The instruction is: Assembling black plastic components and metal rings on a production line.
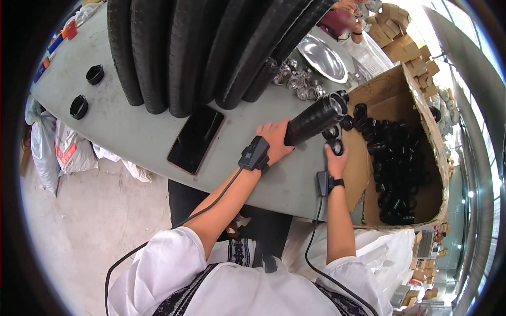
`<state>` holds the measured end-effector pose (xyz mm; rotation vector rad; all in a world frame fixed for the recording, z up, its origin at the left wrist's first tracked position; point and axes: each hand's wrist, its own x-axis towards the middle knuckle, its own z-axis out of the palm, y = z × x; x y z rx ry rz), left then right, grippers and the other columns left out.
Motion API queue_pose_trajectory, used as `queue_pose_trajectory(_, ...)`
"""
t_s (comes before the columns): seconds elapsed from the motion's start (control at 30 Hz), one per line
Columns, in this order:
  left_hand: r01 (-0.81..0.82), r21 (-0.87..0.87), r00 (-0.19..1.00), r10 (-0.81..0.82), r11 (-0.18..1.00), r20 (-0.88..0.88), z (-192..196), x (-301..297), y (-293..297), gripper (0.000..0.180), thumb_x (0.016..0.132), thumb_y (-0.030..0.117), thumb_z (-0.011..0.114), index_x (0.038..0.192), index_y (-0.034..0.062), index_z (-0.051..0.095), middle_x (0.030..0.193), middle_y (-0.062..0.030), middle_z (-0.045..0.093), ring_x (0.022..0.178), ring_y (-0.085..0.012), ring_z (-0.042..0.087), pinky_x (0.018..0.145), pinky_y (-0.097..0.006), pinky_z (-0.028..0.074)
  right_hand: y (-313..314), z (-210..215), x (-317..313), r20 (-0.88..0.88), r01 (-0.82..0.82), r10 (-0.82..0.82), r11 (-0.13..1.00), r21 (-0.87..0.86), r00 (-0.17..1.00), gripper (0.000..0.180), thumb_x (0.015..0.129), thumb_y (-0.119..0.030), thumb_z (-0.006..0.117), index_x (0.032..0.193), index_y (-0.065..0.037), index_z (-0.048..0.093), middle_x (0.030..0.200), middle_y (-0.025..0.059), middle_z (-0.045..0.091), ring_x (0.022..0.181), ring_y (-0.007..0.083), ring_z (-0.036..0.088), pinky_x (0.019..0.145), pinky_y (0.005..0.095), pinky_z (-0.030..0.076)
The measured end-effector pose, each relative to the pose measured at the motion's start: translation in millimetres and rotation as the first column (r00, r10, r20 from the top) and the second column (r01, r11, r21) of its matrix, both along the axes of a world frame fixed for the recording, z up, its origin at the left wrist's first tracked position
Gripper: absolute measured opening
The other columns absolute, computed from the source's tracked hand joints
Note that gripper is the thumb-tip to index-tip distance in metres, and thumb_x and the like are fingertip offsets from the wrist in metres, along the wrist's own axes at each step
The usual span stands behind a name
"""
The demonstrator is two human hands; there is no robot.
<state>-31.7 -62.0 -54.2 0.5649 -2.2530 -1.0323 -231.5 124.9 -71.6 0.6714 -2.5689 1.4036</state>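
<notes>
My left hand [276,140] is closed around the near end of a ribbed black cylinder [313,121], which looks like a row of black rings or caps stacked together. The cylinder lies slanting across the table, its far end showing a shiny round opening. To its right, my right hand [337,158] grips a small round black cap [335,146] with a paler centre. Another dark round piece [331,131] sits just beyond that cap, near the cylinder. Both wrists wear a small dark device with a cable.
At the right stands an open cardboard box [440,174] holding many black caps. Long black tubes [184,58] cover the far table. A phone [196,139], two black rings [79,107] at the left, shiny metal parts [300,81] and a metal tray [322,57] are also there. Another person [340,21] stands beyond.
</notes>
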Motion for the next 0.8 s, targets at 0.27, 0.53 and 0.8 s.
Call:
queue_pose_trajectory(0.27, -0.011, 0.009, 1.000, 0.011, 1.000, -0.027, -7.8, 0.5, -0.7, 0.060, 0.064, 0.022, 0.075, 0.116, 0.0079, 0.048, 0.107, -0.0098, 0.059, 0.099, -0.0294, 0.053, 0.088, -0.040, 0.036, -37.0, 23.6, -35.2, -0.212, -0.017, 0.001, 0.997, -0.072, 0.977, 0.072, 0.069, -0.026, 0.079, 0.123, 0.005, 0.043, 0.113, 0.0182, 0.055, 0.103, 0.0256, 0.054, 0.092, 0.0336, 0.041)
queue_pose_trajectory(0.53, -0.007, 0.001, 0.999, 0.007, 1.000, -0.037, -4.4, -3.4, 3.1, 0.061, 0.063, 0.023, 0.076, 0.116, 0.0077, 0.048, 0.104, -0.0092, 0.060, 0.099, -0.0286, 0.052, 0.087, -0.039, 0.035, -43.3, -7.4, -61.1, -0.183, -0.106, 0.120, 0.991, 0.087, 0.976, 0.076, 0.066, -0.026, 0.078, 0.128, 0.000, 0.041, 0.121, 0.0181, 0.052, 0.113, 0.0292, 0.049, 0.096, 0.0348, 0.037)
queue_pose_trajectory(0.8, 0.002, -0.017, 1.000, -0.002, 1.000, 0.011, -4.9, -3.4, 1.0, 0.063, 0.065, 0.024, 0.074, 0.118, 0.0074, 0.046, 0.105, -0.0101, 0.058, 0.100, -0.0284, 0.051, 0.088, -0.039, 0.034, -46.3, 41.6, -24.8, -0.015, -0.045, 0.044, 0.999, -0.031, 0.999, 0.075, 0.068, -0.021, 0.078, 0.128, 0.004, 0.040, 0.120, 0.0149, 0.050, 0.107, 0.0219, 0.050, 0.094, 0.0326, 0.039)
